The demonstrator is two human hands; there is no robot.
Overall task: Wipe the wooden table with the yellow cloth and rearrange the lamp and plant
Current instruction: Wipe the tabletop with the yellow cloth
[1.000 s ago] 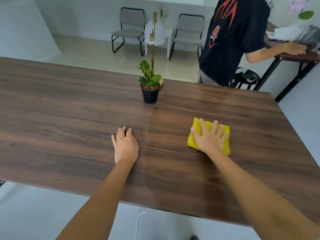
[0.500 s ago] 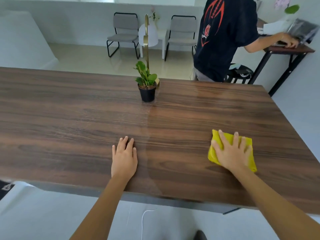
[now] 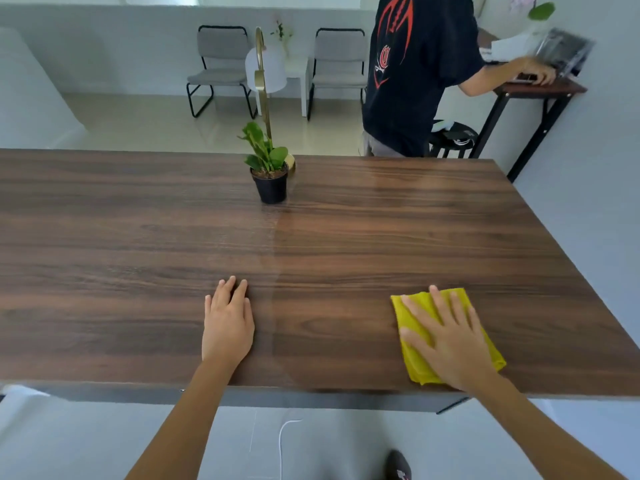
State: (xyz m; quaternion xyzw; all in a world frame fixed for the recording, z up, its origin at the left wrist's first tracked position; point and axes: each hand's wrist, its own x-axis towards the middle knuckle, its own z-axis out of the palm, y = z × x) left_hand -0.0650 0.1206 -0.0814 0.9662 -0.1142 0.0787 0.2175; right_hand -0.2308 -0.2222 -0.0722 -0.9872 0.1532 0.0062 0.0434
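Dark brown wood-grain surface (image 3: 138,220) fills most of the view, long axis left-right, its near edge at the person's body. A faint vertical line runs down the middle; the right half looks slightly glossier, possibly the wiped part, hard to be sure from the glare.

Another person in a black T-shirt with red print (image 3: 415,71) stands past the far right corner at a small dark side desk (image 3: 540,86), well apart from the work. Two grey metal-frame chairs (image 3: 218,64) stand on the floor beyond.

Gold-stemmed lamp with white dome shade (image 3: 265,69) rises at the far edge, centre. Its base is mostly hidden behind the small green plant in a black plastic pot (image 3: 270,174), which stands just in front, touching or nearly so.

Right hand (image 3: 446,337) lies flat, fingers spread, pressed on the folded yellow cloth (image 3: 414,362) near the front right corner; grip apart, palm-down, not clamped. Left hand (image 3: 227,323) is flat on bare wood near front centre, fingers together, holding nothing.

Key relation: the unwiped left half lies to the left of the cloth, so the next stroke likely sweeps leftward, and the left hand sits in that path. Plant and lamp lie far-centre, closer to the left hand, both well apart from the cloth.
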